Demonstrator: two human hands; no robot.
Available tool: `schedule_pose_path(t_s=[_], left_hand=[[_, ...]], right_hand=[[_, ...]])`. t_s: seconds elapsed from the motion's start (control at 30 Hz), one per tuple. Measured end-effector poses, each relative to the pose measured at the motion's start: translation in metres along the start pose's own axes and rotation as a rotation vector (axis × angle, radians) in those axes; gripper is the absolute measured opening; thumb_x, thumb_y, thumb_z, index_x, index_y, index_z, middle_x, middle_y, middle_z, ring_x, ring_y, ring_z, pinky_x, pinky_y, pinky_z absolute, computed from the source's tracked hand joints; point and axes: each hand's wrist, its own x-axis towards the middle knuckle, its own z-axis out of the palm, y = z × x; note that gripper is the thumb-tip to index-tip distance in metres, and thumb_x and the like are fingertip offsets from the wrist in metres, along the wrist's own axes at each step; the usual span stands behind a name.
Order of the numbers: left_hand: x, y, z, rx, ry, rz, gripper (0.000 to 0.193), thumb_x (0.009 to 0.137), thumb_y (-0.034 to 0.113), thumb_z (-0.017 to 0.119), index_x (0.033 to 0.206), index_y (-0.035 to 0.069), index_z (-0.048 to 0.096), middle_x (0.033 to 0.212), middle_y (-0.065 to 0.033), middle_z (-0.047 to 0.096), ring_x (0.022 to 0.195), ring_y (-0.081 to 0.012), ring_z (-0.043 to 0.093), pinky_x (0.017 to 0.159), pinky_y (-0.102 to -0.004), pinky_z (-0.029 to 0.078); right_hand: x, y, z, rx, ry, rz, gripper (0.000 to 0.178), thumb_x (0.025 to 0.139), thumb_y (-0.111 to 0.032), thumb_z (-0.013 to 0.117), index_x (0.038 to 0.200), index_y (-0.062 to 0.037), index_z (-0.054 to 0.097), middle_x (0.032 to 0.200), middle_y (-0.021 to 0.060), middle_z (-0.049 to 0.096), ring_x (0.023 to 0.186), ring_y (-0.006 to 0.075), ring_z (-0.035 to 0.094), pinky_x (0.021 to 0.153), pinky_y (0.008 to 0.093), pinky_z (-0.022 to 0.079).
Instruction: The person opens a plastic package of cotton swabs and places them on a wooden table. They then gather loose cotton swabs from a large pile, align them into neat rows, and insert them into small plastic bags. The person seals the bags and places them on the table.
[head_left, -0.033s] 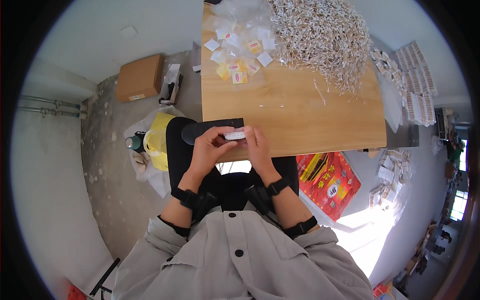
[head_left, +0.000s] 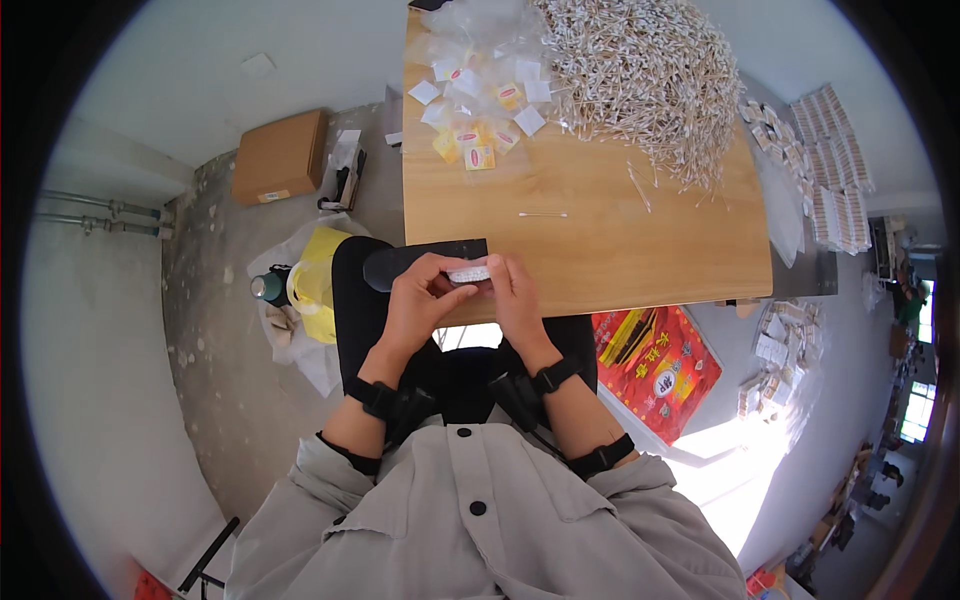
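Between both hands, over the near edge of the wooden table (head_left: 590,240), is a small pack of cotton swabs (head_left: 468,274), its white tips toward me. My left hand (head_left: 418,295) grips the pack's left end with thumb and fingers. On the other end, my right hand (head_left: 514,297) closes its fingers round the pack. Whether a clear wrapper covers it is too small to tell. Beyond the hands lies a single cotton swab (head_left: 543,214). A big heap of loose cotton swabs (head_left: 645,80) fills the far right of the table.
Clear plastic bags with white and yellow cards (head_left: 480,155) lie at the table's far left. Packed swab bundles (head_left: 840,165) are stacked beyond its right side. A red printed sack (head_left: 660,375) is below on the right; a cardboard box (head_left: 280,158) and yellow bag (head_left: 318,285) are left.
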Motion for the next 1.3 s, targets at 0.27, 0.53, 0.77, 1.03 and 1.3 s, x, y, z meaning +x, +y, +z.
schedule_pose_path(t_s=[0.27, 0.53, 0.77, 1.03, 1.3], left_hand=[[0.003, 0.002, 0.002, 0.075, 0.063, 0.091, 0.016, 0.083, 0.007, 0.076, 0.096, 0.001, 0.069, 0.086, -0.0003, 0.057, 0.069, -0.0055, 0.051, 0.061, -0.0210, 0.043], [0.000, -0.002, -0.007, 0.004, 0.012, 0.068, 0.013, 0.086, 0.005, 0.072, 0.098, 0.001, 0.068, 0.090, 0.0003, 0.060, 0.075, -0.0047, 0.056, 0.065, -0.0198, 0.044], [-0.002, -0.013, -0.004, -0.172, 0.006, 0.006, 0.014, 0.093, 0.008, 0.066, 0.104, 0.002, 0.064, 0.092, -0.0008, 0.064, 0.080, -0.0054, 0.061, 0.072, -0.0217, 0.050], [0.000, -0.019, 0.004, -0.285, 0.059, -0.112, 0.012, 0.097, 0.015, 0.061, 0.096, 0.003, 0.061, 0.082, -0.0003, 0.061, 0.075, -0.0054, 0.057, 0.068, -0.0217, 0.049], [-0.008, 0.002, 0.010, -0.165, 0.125, -0.016, 0.010, 0.096, 0.008, 0.059, 0.103, 0.002, 0.063, 0.089, -0.0019, 0.059, 0.072, -0.0066, 0.056, 0.067, -0.0227, 0.049]], right_hand=[[-0.001, 0.001, 0.000, -0.033, -0.013, -0.029, 0.029, 0.102, -0.024, 0.052, 0.098, 0.0011, 0.065, 0.090, 0.0110, 0.061, 0.080, 0.0174, 0.060, 0.070, 0.0310, 0.049], [0.000, -0.005, -0.007, 0.087, -0.217, 0.007, 0.024, 0.092, -0.014, 0.068, 0.111, -0.0010, 0.063, 0.107, 0.0091, 0.057, 0.100, 0.0171, 0.062, 0.088, 0.0286, 0.051], [0.000, -0.005, -0.012, 0.091, -0.263, -0.017, 0.020, 0.094, -0.012, 0.064, 0.111, -0.0010, 0.062, 0.107, 0.0085, 0.058, 0.100, 0.0159, 0.061, 0.088, 0.0285, 0.051], [0.000, -0.008, -0.005, 0.052, -0.197, 0.019, 0.017, 0.097, -0.015, 0.061, 0.103, 0.0006, 0.062, 0.098, 0.0057, 0.060, 0.094, 0.0146, 0.062, 0.085, 0.0276, 0.051], [0.002, -0.007, -0.004, 0.400, -0.178, 0.355, 0.027, 0.103, -0.023, 0.049, 0.105, 0.0008, 0.062, 0.098, 0.0073, 0.066, 0.086, 0.0157, 0.068, 0.080, 0.0281, 0.055]])
